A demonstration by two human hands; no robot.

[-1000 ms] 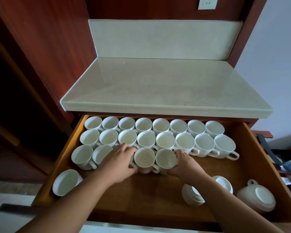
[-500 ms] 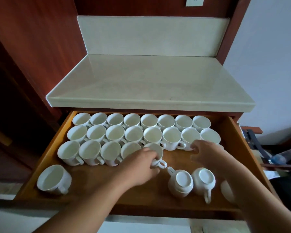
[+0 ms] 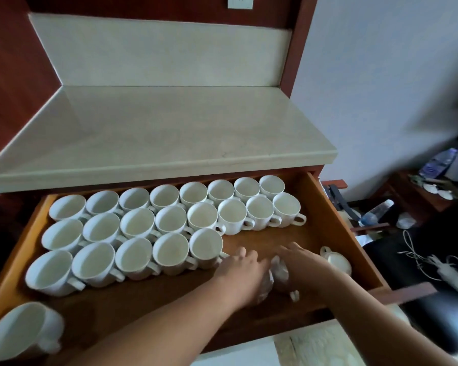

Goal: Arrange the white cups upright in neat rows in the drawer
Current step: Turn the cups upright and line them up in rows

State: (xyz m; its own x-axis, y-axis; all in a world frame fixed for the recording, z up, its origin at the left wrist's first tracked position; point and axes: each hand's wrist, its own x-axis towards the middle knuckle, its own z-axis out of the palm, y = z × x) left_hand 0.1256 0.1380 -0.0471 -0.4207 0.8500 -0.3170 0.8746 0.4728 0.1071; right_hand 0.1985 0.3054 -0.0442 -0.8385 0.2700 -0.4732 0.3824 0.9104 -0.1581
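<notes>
White cups stand upright in three rows in the open wooden drawer (image 3: 325, 207): a full back row (image 3: 164, 198), a full middle row (image 3: 171, 220) and a shorter front row (image 3: 134, 256) ending at a cup (image 3: 206, 244). Two upside-down cups (image 3: 265, 286) (image 3: 280, 272) sit close together at the front right. My left hand (image 3: 242, 273) lies over the first and my right hand (image 3: 303, 262) over the second; both are blurred and the grip is hidden. Another upside-down cup (image 3: 337, 262) stands to their right. One cup (image 3: 24, 331) lies on its side at the front left.
A pale stone counter (image 3: 169, 133) overhangs the back of the drawer. Bare drawer floor (image 3: 270, 233) shows right of the front row. Beside the cabinet on the right are a plastic bottle (image 3: 376, 212), a white cable with charger (image 3: 447, 270) and dark furniture.
My left hand has left the last front-row cup and moved right. My right hand has come forward from the middle row. Both now rest on the two upside-down cups. The view has swung right.
</notes>
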